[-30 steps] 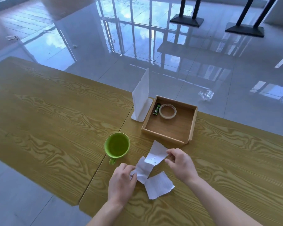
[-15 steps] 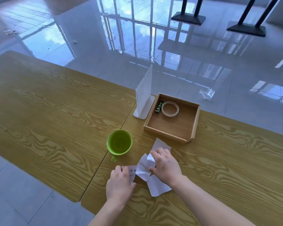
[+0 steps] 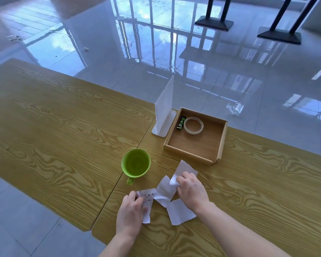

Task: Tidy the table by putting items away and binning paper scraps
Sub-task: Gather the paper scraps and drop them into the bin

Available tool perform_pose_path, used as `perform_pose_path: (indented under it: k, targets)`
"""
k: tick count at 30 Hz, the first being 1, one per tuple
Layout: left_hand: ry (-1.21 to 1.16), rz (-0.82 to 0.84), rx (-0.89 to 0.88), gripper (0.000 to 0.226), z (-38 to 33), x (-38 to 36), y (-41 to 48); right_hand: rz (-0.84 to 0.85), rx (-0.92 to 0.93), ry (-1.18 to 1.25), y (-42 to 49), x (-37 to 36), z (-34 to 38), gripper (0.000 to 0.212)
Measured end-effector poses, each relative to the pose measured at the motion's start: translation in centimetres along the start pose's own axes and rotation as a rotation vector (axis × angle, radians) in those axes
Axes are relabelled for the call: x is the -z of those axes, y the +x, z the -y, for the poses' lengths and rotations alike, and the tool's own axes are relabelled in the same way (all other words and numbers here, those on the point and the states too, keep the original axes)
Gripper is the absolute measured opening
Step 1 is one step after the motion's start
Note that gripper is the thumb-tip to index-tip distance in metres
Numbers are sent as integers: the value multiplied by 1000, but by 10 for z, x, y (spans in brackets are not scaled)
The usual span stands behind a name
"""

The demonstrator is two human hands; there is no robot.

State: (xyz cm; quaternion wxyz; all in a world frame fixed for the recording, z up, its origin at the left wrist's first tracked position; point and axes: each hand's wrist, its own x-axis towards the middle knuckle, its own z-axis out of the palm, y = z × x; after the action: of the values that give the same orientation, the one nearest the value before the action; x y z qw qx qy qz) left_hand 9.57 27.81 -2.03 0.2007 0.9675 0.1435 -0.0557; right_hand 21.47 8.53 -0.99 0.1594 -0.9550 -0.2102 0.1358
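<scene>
Glossy tiled floor [image 3: 174,58] mirrors window bars; black stand bases [image 3: 214,25] beyond.

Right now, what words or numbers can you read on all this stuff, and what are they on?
Printed scrap in the left hand: big characters, maybe "议 记", blurred, unsure; smaller lines below too small to read.
Black tube in the tray: green-white label, too small to read.
Cup, tape, stand, plain scraps: no text shows.
</scene>
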Motion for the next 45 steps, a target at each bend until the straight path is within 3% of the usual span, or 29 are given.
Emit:
perform_pose_path:
  k: [14,28,34,45]
  targets:
    - [-217,-175,-39,13,-2,12,-12,-181,-21,55,-16,29,-16,20]
    - [-229,-228,-120,5,-95,25,-6,-338,11,97,-63,65,-53,13]
    - [-197,-197,-194,12,-135,23,-7,-382,-11,106,-96,81,-77,12]
    - [-267,-59,-475,13,-191,11,0,-562,-341,148,-165,89,-105,13]
